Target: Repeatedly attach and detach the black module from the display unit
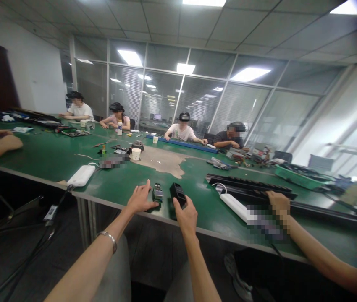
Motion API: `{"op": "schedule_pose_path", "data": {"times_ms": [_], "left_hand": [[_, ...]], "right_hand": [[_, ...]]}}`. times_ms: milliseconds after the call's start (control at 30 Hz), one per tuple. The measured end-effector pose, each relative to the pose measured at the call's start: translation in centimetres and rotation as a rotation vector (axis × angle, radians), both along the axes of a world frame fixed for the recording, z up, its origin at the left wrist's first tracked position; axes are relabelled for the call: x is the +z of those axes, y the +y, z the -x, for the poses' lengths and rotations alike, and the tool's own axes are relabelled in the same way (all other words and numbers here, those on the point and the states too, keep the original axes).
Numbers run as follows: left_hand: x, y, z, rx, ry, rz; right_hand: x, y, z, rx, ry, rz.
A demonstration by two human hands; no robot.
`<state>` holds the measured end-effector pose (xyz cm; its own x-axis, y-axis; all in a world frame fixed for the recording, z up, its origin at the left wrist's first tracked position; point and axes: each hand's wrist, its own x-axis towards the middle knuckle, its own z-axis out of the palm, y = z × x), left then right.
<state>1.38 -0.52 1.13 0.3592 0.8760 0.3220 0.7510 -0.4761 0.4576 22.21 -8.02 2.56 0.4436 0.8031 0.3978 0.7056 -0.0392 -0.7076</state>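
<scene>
Green workbench: left hand open beside a small module, right hand gripping a black box.

At the near edge of the green-topped workbench, the person's left hand rests with its fingers spread, just beside a small circuit module. A metal bracelet circles that wrist. The right hand grips a black plastic box, which stands close to the module. Farther right along the same edge, a co-worker's hand lies over a long black rail, near a white power bank. Another white power bank sits by the edge, left of the person's hands.
</scene>
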Motion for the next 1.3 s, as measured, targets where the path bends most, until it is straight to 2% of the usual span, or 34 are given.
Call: {"op": "schedule_pose_path", "data": {"times_ms": [167, 400, 533, 700, 867, 1133, 1300], "left_hand": [[-0.1, -0.1, 0.1, 0.01, -0.002, 0.0], [-0.6, 0.0, 0.2, 0.033, -0.011, -0.027], [-0.5, 0.1, 0.3, 0.019, 0.007, -0.016], [-0.5, 0.3, 0.3, 0.028, 0.015, 0.013], [-0.4, 0.3, 0.5, -0.012, 0.027, 0.029], [-0.2, 0.0, 0.3, 0.019, 0.042, 0.028], [-0.6, 0.1, 0.3, 0.011, 0.039, -0.012]], "right_hand": [[2.3, 1.5, 3.9, 0.099, -0.044, -0.046], [3.9, 2.3, 6.9, 0.11, -0.128, 0.111], [3.7, 2.5, 7.6, 0.088, -0.192, 0.146], [2.5, 2.1, 7.6, 0.085, -0.218, 0.253], [2.1, 1.9, 7.7, 0.072, -0.269, 0.272], [1.8, 2.6, 8.3, 0.045, -0.277, 0.225], [2.6, 3.2, 7.7, 0.072, -0.192, 0.029]]}}
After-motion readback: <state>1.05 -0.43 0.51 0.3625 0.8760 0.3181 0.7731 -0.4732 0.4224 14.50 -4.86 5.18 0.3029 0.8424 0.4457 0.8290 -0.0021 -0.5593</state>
